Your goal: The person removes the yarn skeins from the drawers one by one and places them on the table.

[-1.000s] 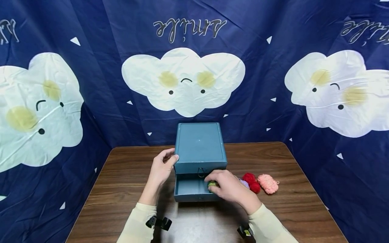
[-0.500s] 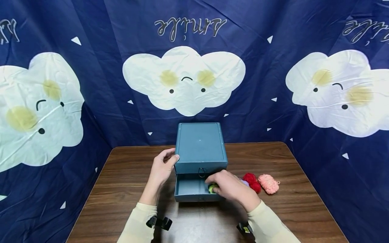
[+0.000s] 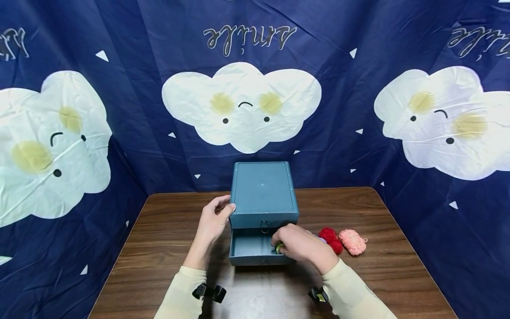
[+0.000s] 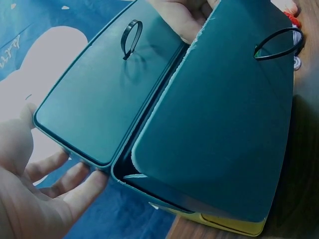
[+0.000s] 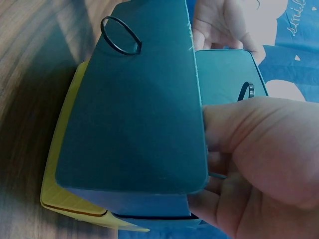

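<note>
A teal two-drawer box [image 3: 263, 192] stands mid-table with its lower drawer [image 3: 250, 249] pulled out. My left hand [image 3: 217, 215] rests against the box's left side, thumb on the top front corner, fingers loosely straight [image 4: 60, 179]. My right hand [image 3: 283, 246] reaches into the right end of the open drawer and grips a small green yarn ball [image 3: 277, 248], mostly hidden under its fingers. In the right wrist view the right hand [image 5: 249, 164] curls over the drawer's edge behind its front panel [image 5: 139, 114]. Each drawer front has a black ring pull [image 4: 131, 37].
Red yarn [image 3: 330, 236] and pink yarn [image 3: 352, 241] lie on the wooden table [image 3: 159, 248] right of the box, with a bit of pale lilac yarn [image 3: 321, 239] behind my right hand. A yellow base [image 5: 62, 179] shows under the box. Blue cloud-print cloth surrounds the table.
My right hand has sunk a little deeper into the drawer with the green ball, which shows less now. The left hand and the box have stayed put.
</note>
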Demonstrator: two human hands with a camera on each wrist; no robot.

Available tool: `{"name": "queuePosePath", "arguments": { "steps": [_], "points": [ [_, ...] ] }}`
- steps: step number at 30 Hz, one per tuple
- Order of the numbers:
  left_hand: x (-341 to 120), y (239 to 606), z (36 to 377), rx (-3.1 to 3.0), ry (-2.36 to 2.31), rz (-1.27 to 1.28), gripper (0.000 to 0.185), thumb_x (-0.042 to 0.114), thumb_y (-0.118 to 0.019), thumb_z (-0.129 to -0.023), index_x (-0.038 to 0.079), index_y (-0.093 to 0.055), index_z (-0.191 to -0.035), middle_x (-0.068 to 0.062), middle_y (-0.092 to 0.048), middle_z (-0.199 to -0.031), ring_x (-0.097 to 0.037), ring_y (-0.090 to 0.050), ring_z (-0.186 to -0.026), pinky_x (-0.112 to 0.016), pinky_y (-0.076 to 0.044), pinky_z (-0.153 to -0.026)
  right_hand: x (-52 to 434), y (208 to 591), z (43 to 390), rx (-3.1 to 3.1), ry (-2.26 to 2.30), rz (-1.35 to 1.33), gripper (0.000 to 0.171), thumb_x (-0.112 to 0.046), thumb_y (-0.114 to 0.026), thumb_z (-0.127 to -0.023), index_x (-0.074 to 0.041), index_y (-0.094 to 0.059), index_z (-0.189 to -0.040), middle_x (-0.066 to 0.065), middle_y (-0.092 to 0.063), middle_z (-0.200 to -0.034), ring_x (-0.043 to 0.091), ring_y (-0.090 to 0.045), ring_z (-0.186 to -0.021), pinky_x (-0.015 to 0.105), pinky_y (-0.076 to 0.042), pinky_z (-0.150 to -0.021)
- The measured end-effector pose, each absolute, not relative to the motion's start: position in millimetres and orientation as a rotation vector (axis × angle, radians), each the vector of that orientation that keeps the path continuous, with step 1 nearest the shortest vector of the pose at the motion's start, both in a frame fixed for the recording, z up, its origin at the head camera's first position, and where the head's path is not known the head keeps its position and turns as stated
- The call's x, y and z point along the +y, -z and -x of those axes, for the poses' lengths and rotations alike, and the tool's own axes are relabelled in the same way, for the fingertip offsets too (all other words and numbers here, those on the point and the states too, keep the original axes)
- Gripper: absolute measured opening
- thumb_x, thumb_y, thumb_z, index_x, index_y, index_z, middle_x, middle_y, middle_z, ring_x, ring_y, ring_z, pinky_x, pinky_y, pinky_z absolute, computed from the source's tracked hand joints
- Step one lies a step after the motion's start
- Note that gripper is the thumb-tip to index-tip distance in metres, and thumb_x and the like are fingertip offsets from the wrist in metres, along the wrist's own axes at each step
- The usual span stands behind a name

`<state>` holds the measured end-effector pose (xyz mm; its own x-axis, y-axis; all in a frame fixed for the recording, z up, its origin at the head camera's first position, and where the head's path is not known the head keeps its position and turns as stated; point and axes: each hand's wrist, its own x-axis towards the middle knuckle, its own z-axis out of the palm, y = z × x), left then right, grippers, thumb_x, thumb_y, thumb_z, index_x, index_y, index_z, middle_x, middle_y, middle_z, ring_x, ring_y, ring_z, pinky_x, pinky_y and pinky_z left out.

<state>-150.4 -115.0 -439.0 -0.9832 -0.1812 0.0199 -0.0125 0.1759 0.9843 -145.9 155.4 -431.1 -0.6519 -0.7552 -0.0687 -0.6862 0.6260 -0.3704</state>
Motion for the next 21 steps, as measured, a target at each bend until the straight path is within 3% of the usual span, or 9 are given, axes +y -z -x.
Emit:
{"name": "queuePosePath", "arguments": {
  "steps": [10,21],
  "points": [
    [-113.2,438.8,153.2,-2.303,1.914,-0.197,0.041,0.018,-0.069,-0.098,0.007,-0.064,-0.136,-0.018,-0.064,-0.123,-0.016,-0.061,-0.098,-0.024,-0.052,-0.077,160.7,427.4,152.7,2.611,0.458,1.246,0.021,-0.002,-0.076,-0.086,-0.013,-0.081,-0.103,-0.006,-0.076,-0.101,0.007,-0.066,-0.093,0.029,-0.058,-0.082],
    [-110.0,437.3,154.3,-2.280,1.946,-0.224,0.041,0.020,-0.070,-0.097,0.007,-0.065,-0.136,-0.018,-0.064,-0.123,-0.016,-0.061,-0.097,-0.025,-0.053,-0.077,165.6,424.6,158.5,2.564,0.441,1.293,0.022,-0.004,-0.075,-0.088,-0.013,-0.080,-0.107,-0.007,-0.077,-0.106,0.004,-0.067,-0.095,0.030,-0.058,-0.085]
  ]
}}
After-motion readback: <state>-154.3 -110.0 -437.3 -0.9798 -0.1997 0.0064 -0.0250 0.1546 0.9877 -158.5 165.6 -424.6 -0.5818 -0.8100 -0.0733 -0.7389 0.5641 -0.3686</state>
